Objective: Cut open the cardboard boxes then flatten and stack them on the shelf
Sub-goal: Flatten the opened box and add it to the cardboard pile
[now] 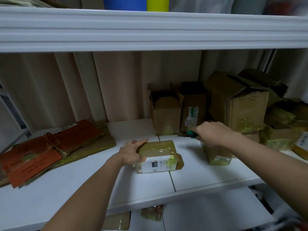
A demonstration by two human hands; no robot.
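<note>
I take the small taped box (158, 155) in the middle of the white shelf (75, 177) as my marker. It lies flat, wrapped in shiny tape, with a white label on its near face. My left hand (131, 151) grips its left end — fingers spread over the top edge, thumb curled on the near side by the label.

To the right of that box and a little behind it, my right hand (215, 135) is curled round a green-handled cutter (190, 133); only the handle end shows past the knuckles, and the blade I cannot make out because of blur. Directly under that hand stands another small taped box (218, 155) with a label low on its front.

Behind the marker box, against the back panel, two upright boxes (176, 112) stand side by side with their top flaps open. Right of those stands a bigger box (238, 104), flaps up, and further right a heap of more taped boxes (286, 129) reaching the edge of view.

Well to the left of the marker box lies a stack of flattened cardboard (53, 147) — reddish-orange sheets on top, brown ones beneath, all lying flat on the shelf.
</note>
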